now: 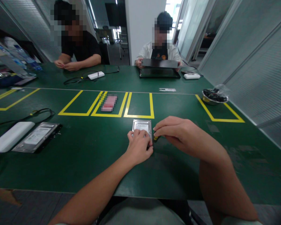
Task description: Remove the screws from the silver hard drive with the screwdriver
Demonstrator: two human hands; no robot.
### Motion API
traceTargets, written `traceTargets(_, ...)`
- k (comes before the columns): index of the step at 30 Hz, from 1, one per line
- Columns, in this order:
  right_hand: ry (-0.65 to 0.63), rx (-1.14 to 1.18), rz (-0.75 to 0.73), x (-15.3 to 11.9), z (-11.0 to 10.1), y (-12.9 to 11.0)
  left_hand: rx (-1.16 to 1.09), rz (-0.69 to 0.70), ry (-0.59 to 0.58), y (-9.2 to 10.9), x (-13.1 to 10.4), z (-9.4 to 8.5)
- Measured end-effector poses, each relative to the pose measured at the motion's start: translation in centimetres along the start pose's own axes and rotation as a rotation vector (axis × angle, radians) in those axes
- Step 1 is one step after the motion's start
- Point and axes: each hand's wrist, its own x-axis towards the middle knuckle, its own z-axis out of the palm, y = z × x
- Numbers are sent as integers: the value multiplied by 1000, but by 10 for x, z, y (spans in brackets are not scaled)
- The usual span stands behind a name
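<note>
A small silver hard drive (142, 124) with a white label lies on the green table in front of me. My left hand (139, 146) rests over its near part, with fingers bent and wrapped round its edges. Just right of the drive is my right hand (175, 132), its fingers pinched on a small yellow item (155, 137), mostly hidden by the fingertips. The item's lower end is close to the drive's right edge.
A larger hard drive (37, 137) and a white power bank (12, 136) lie at the left. Yellow tape frames (152, 106) mark the green table (89, 165). A bowl (214, 97) stands at the right. Two people sit opposite; one holds a dark panel (159, 63).
</note>
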Motion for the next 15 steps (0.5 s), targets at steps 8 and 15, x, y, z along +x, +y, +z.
traceTargets(8,-3,28,1,1,0,1,11,-16,-9,1,0,1)
traceTargets(15,-11,-24,41,2,0,1,26,10,21,-1,0,3)
